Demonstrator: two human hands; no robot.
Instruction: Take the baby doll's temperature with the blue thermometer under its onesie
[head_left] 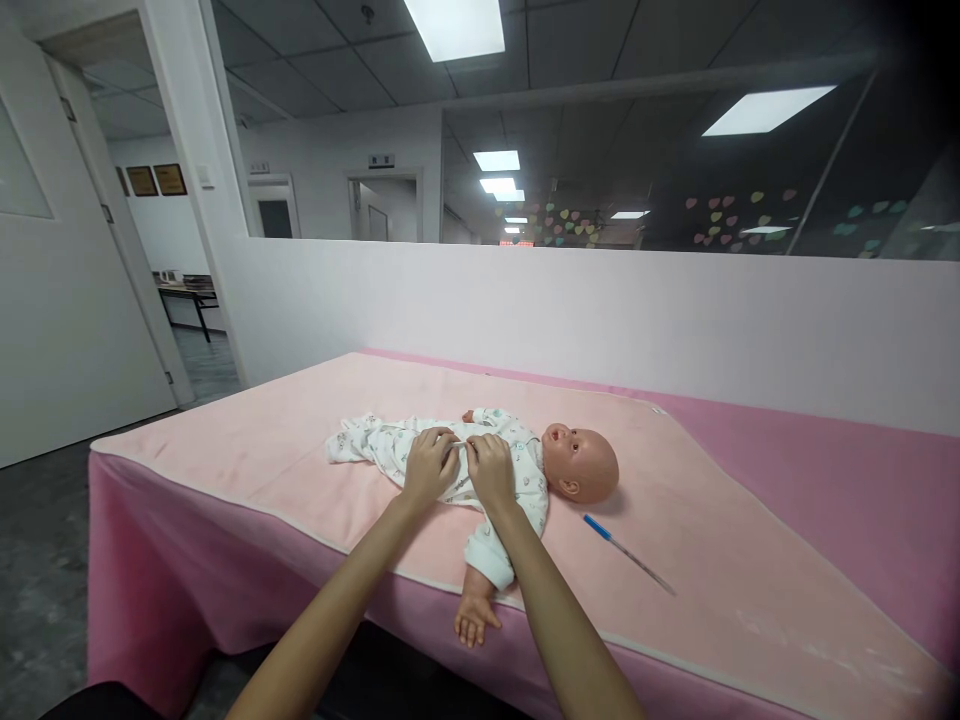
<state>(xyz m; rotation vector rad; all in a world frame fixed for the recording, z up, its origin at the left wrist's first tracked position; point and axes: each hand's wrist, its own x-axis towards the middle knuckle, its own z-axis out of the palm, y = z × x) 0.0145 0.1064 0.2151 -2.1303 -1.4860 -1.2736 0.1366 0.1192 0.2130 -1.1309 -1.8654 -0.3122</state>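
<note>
A baby doll [581,465] lies on its back across the padded table, head to the right. White pyjamas [390,440] with a small print cover its body and legs. At the front of the pyjamas, my left hand [433,463] has its fingers bent and pressed into the cloth. My right hand [490,468] pinches the same front opening close beside it, nearer the doll's chest. A little pale fabric edge shows between my fingertips; any fastener there is hidden. One doll hand [474,618] hangs toward the near table edge.
Right of the doll's head lies a thin rod with a blue end [628,553]. A peach mat [247,430] over a pink cloth [862,490] covers the table. A white low wall [600,310] with glass above stands behind; an open door [67,260] is at left.
</note>
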